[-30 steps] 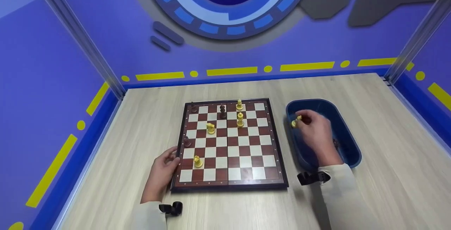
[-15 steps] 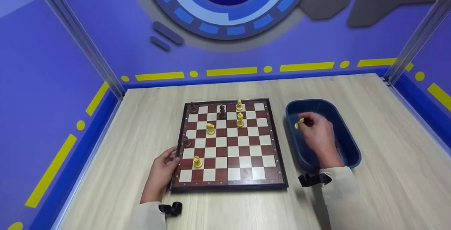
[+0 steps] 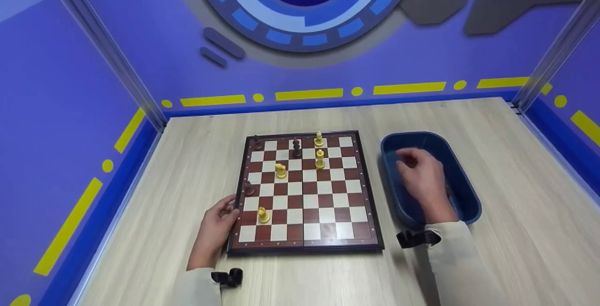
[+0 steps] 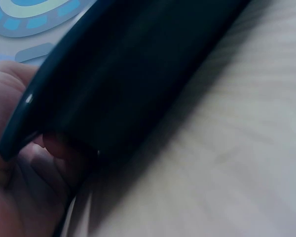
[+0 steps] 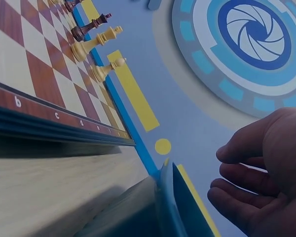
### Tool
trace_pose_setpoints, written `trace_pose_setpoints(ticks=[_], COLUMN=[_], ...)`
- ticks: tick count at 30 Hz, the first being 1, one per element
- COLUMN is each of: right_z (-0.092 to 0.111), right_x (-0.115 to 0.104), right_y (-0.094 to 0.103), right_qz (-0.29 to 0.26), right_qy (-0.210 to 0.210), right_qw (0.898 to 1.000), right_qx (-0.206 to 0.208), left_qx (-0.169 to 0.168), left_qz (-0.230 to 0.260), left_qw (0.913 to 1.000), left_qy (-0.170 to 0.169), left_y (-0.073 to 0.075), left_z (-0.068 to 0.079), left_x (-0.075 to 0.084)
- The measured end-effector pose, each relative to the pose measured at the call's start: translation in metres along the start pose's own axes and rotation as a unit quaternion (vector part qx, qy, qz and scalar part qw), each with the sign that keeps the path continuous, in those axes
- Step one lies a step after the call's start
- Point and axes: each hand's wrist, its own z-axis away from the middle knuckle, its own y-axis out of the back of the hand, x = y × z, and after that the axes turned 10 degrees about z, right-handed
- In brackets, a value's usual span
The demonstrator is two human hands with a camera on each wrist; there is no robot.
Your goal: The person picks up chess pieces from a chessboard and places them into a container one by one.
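Note:
My right hand (image 3: 422,177) hovers over the dark blue plastic bin (image 3: 458,170), with nothing between its thumb and loosely bent fingers; the right wrist view shows the fingertips (image 5: 227,153) apart. The left hand (image 3: 216,226) grips the left edge of the chessboard (image 3: 310,201), and in the left wrist view its fingers reach under the dark board edge (image 4: 118,74). On the board stand a cream knight (image 3: 281,171), a cream king (image 3: 320,160), a cream rook (image 3: 263,215), a cream piece (image 3: 318,140) and several dark pieces, one of them tall (image 3: 296,148).
The bin stands right of the board, with a strip of wooden table (image 3: 375,193) between them. A blue-purple back wall (image 3: 290,81) and side walls enclose the table. The bin's floor is partly hidden by my right hand.
The cream chess piece pinched in my right hand has left the fingers and is out of sight; the right hand hardly moved. The left hand and the pieces on the board stayed put.

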Motion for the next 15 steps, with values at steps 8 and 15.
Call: trace_pose_setpoints(ticks=[8,15], right_z=[-0.001,-0.003], right_x=[-0.009,-0.017], right_y=[-0.003,-0.008], right_qz=[-0.006,-0.011], right_qy=[0.006,0.012], right_qw=[1.0,1.0], right_qx=[-0.007,-0.009], left_qx=[0.002,0.004], left_qz=[-0.022,-0.047], left_qw=[0.9997,0.9988], left_qy=[0.007,0.009], left_y=[0.001,0.002], left_z=[-0.001,-0.003], left_x=[0.0,-0.002])
